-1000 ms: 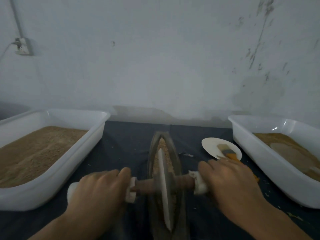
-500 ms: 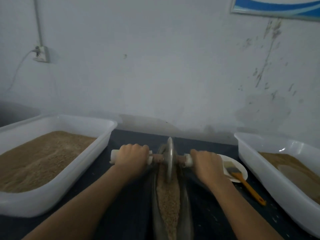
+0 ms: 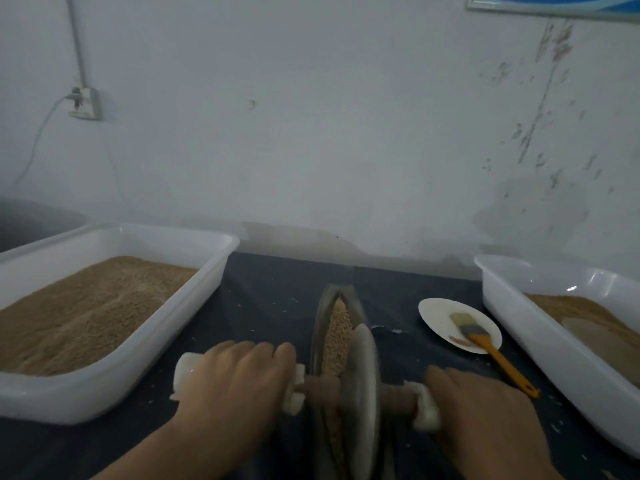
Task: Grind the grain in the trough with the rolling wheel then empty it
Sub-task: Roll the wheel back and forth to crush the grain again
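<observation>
My view cuts off the near end of the narrow dark boat-shaped trough [image 3: 320, 320], and motion blurs the grey stone rolling wheel [image 3: 362, 382] standing in it over tan grain [image 3: 337, 337]. My left hand [image 3: 232, 382] and right hand [image 3: 485, 407] each curl knuckles-up around a white-wrapped end of the wooden axle [image 3: 322, 388]. A white plastic tub [image 3: 221, 261] at left holds brown meal; another white tub [image 3: 502, 289] at right holds some too.

No readable text, label, brand or number on anything in view.
</observation>
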The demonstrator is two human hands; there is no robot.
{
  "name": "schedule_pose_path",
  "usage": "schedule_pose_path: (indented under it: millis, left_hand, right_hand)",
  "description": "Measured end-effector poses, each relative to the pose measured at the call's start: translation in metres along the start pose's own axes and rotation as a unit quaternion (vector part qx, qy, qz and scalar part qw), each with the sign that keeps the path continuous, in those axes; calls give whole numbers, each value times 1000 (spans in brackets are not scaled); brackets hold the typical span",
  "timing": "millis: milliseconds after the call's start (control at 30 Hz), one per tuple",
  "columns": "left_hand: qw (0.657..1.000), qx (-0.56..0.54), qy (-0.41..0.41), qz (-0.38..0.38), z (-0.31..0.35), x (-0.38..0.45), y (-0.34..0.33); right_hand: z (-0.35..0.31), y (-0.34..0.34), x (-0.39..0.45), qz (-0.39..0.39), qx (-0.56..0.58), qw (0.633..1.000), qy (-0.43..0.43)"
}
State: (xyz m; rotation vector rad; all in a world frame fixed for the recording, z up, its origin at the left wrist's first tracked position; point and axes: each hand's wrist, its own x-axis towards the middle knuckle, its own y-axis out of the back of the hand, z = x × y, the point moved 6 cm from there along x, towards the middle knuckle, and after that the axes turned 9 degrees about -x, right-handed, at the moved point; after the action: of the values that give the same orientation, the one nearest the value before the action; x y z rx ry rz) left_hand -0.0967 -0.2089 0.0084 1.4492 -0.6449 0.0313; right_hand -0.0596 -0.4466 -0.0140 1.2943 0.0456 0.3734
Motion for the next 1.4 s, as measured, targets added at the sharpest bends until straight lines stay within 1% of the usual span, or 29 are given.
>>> schedule_pose_path:
  millis: [67,100,167,267,367,433,500,567,633,667,767,833,900,967,1100,1200,1300,1400]
  left_hand:
    - [999,10,39,-10,-16,20,-15]
    - [997,3,70,-26,-27,30,-26]
    - [995,7,97,-27,-44,56,-42]
    - [993,39,113,5,-63,86,-51]
    - [991,70,115,12,-66,102,-53]
    - [991,80,105,7,-58,100,-48]
    - [993,70,91,-20,-48,88,-40]
    - [994,44,77,-69,-35,63,-31]
    - [992,26,70,-99,-23,34,-19]
    - [992,25,69,-106,-17,21,-12]
    - [987,10,80,-141,-6,0,1]
    - [978,1,99,-181,-7,1,-1]
    - [977,6,99,-191,-13,11,-10]
    - [982,19,92,-164,-26,28,-24]
    - [993,64,71,-66,-57,80,-47]
    - [995,75,67,-29,-70,112,-51]
    - [994,79,70,-10,-67,117,-50]
    - [995,79,67,14,-47,90,-39]
  right_hand:
    - [-4,6,8,131,-4,991,5]
    - [-6,9,18,165,-2,986,11]
    - [-9,15,50,191,-36,981,19]
    - [-3,9,99,170,-87,981,-25]
    - [2,1,118,166,-69,983,-49]
    - [3,-3,109,161,-52,985,-44]
    - [1,-5,87,160,-25,987,-18]
    - [2,-7,57,122,5,993,4]
    - [3,-5,27,91,13,995,25]
    - [2,3,12,96,2,995,36]
    - [0,29,-17,168,-14,983,69]
    - [-3,29,-16,178,-32,981,69]
    - [-5,21,-2,171,-39,983,57]
    - [-4,10,22,180,-33,982,45]
    - [2,0,85,189,-44,981,3]
    - [6,-4,119,182,-40,982,-34]
    - [7,-10,119,172,-22,984,-46]
    - [2,-7,86,198,-5,980,-19]
